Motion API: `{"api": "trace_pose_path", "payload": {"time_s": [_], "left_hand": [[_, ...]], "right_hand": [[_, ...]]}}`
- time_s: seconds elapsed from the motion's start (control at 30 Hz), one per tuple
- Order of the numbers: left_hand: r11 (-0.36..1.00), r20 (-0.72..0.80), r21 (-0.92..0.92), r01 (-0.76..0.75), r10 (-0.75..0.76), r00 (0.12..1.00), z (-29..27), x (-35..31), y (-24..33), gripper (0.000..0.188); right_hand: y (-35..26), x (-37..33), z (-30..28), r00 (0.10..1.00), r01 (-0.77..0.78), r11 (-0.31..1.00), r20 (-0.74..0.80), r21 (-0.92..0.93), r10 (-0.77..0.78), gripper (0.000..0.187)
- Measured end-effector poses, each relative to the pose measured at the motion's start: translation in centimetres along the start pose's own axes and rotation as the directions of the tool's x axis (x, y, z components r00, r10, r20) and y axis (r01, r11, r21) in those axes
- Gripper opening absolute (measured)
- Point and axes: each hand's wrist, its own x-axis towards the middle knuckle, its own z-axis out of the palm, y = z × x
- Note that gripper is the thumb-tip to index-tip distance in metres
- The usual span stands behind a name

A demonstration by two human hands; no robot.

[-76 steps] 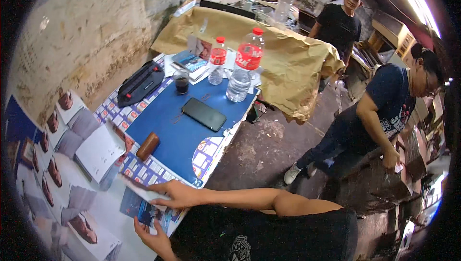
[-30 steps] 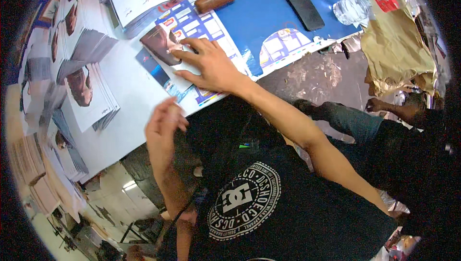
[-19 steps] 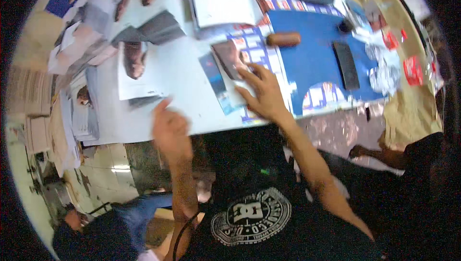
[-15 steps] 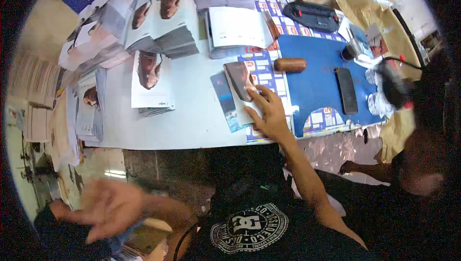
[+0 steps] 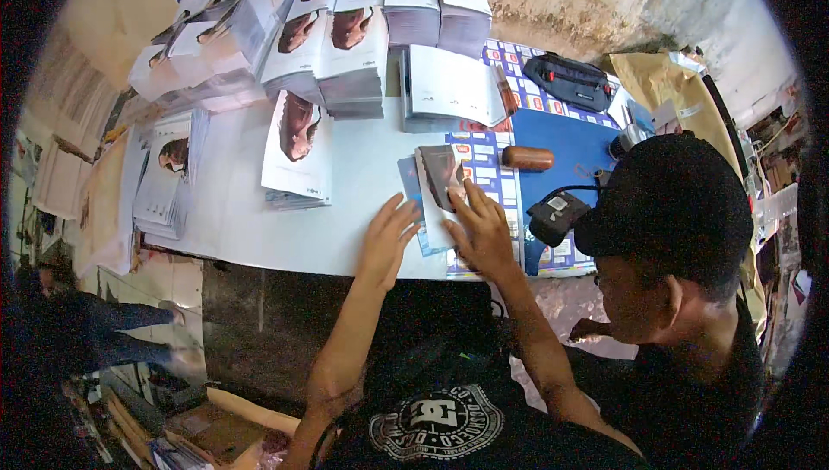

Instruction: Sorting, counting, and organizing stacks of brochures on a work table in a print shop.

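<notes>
A white booklet (image 5: 434, 178) with a dark brown picture on its cover lies at the middle of the table, over a blue printed sheet (image 5: 412, 178). My right hand (image 5: 486, 235) rests on the booklet's right side, fingers spread and thumb apart. To the left of the booklet, my left hand (image 5: 387, 241) is held with fingers stretched out and nothing in it. A short stack of similar booklets (image 5: 294, 146) sits to the left. Beyond my right hand lies a smooth brown cylinder (image 5: 528, 158).
Tall booklet stacks (image 5: 352, 60) line the table's far side, with another pile (image 5: 170, 172) at the left. An open-looking stack (image 5: 451, 90) stands behind the booklet. A black waist bag (image 5: 567, 81) lies far right. A person in a black cap (image 5: 682, 202) is close on my right.
My left hand has come up from the lower left to beside the booklet. My right hand stays on the booklet. The person on the right has leaned in over the table edge.
</notes>
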Motion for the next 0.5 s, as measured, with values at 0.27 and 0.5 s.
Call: {"api": "trace_pose_path", "payload": {"time_s": [0.27, 0.5], "left_hand": [[0.137, 0.201, 0.929, -0.344, 0.592, 0.780, 0.2, 10.0, 1.5, 0.066], [0.119, 0.239, 0.950, -0.289, 0.319, 0.917, 2.2, 10.9, 5.6, 0.053]], "right_hand": [[-0.7, 0.0, 0.2, 0.999, 0.022, 1.000, 0.032, 0.009, -0.022, 0.056], [-0.2, -0.3, 0.2, 0.999, -0.012, 1.000, 0.039, -0.008, 0.012, 0.057]]}}
